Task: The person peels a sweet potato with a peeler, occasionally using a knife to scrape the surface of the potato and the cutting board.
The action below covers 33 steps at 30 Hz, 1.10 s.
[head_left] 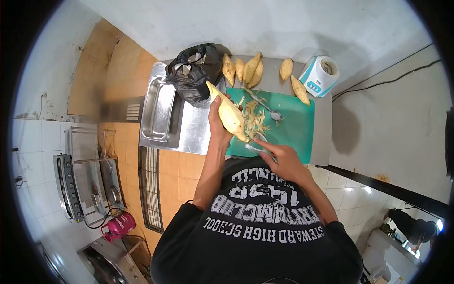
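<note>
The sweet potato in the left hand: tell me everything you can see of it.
The sweet potato is long, tapered and pale yellow, most of its visible surface already peeled. The left hand grips it from behind and holds it tilted, pointed tip up toward the black bag, lower end down over the green board. The right hand holds a white peeler against that lower end. Peelings lie on the board beneath it.

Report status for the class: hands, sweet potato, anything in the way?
Left hand grips sweet potato. Right hand holds peeler at its lower end. Peelings and spoon on green board.
</note>
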Motion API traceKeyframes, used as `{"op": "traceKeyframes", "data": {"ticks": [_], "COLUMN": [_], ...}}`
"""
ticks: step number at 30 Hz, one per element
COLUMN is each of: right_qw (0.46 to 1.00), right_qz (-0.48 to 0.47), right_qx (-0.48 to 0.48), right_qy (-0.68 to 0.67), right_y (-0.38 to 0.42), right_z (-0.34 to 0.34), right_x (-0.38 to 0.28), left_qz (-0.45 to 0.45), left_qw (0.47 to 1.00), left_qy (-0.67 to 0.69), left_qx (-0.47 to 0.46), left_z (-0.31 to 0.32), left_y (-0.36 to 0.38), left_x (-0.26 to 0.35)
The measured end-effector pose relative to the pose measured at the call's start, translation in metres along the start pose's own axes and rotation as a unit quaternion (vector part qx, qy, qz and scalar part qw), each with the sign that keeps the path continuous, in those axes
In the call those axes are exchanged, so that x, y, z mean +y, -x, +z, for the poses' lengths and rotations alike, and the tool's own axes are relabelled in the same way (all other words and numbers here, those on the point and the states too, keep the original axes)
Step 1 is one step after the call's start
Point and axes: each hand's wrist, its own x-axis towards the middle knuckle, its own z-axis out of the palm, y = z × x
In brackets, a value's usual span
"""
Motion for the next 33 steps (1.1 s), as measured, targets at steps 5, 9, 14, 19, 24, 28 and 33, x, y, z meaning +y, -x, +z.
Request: {"op": "traceKeyframes", "data": {"ticks": [5, 9, 14, 19, 24, 28, 33], "right_qw": [0.997, 0.993, 0.997, 0.999, 0.996, 0.994, 0.992], "right_qz": [0.013, -0.06, -0.043, 0.02, -0.017, -0.054, -0.089], "right_qx": [0.055, 0.099, 0.056, -0.033, 0.065, 0.09, 0.091], "right_qy": [-0.059, -0.004, 0.04, 0.018, -0.052, -0.017, -0.004], "right_y": [-0.021, -0.059, -0.041, -0.006, -0.028, -0.059, -0.042], "right_z": [-0.019, -0.021, -0.009, -0.005, -0.018, -0.026, 0.004], "right_x": [-0.013, -0.023, -0.022, -0.003, -0.018, -0.034, -0.014], "left_qz": [-0.008, -0.025, 0.015, 0.022, 0.023, 0.024, 0.045], "left_qw": [0.997, 0.996, 0.996, 0.997, 0.997, 0.995, 0.99], "left_qy": [-0.067, -0.079, -0.078, -0.07, -0.076, -0.1, -0.13], "left_qx": [-0.026, -0.031, -0.036, 0.021, 0.017, 0.017, 0.025], "left_z": [-0.001, 0.017, -0.004, 0.006, -0.007, 0.004, -0.002], "left_y": [0.001, 0.012, 0.001, 0.007, 0.001, 0.01, 0.01], "left_x": [-0.008, -0.011, -0.009, 0.01, 0.0, -0.007, -0.003]}}
